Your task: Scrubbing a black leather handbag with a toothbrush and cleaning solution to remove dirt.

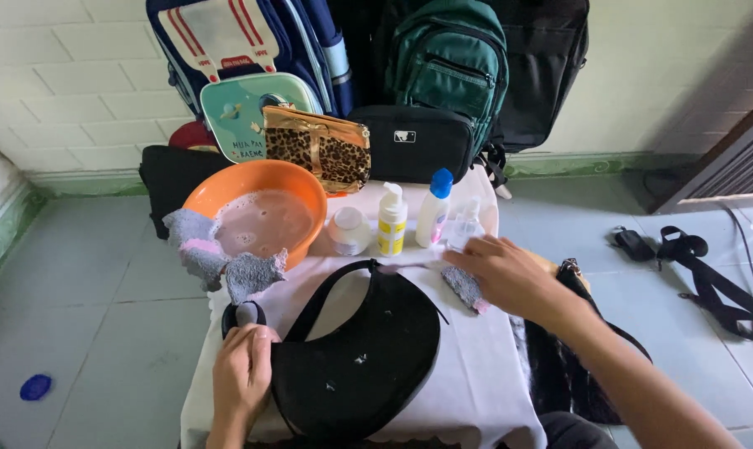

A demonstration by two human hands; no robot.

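A black crescent-shaped bag lies on a small table covered with a white cloth. My left hand rests on the bag's left end, fingers closed over its edge and strap. My right hand reaches toward a small clear spray bottle, with its fingertips at a thin white stick on the cloth. A grey rag lies under that hand.
An orange basin of soapy water holds a grey cloth on its rim. A white jar, a white-and-yellow bottle and a blue-capped bottle stand in a row. Backpacks and pouches lean at the wall. Black straps lie on the floor.
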